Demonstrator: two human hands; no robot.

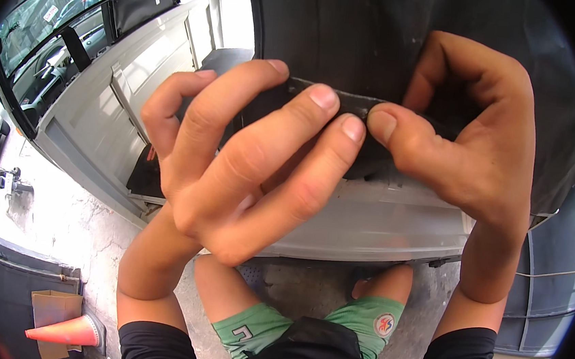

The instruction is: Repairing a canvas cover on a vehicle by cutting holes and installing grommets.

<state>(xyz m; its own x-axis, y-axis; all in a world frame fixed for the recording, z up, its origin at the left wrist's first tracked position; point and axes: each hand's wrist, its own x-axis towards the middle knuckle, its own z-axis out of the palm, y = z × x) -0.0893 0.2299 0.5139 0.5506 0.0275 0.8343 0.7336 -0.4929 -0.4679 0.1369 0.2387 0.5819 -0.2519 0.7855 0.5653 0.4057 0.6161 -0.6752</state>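
Left hand (227, 164), right hand (485, 142) apparently pinching black sheet (344, 41) edge.

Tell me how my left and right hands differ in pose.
The left hand has its fingers fanned apart, angled up and to the right; the right hand has its fingers curled over and its thumb pointing left. The left hand shows several fingernails; the right hand plainly shows only a thumbnail. Both are bare and at the black sheet.
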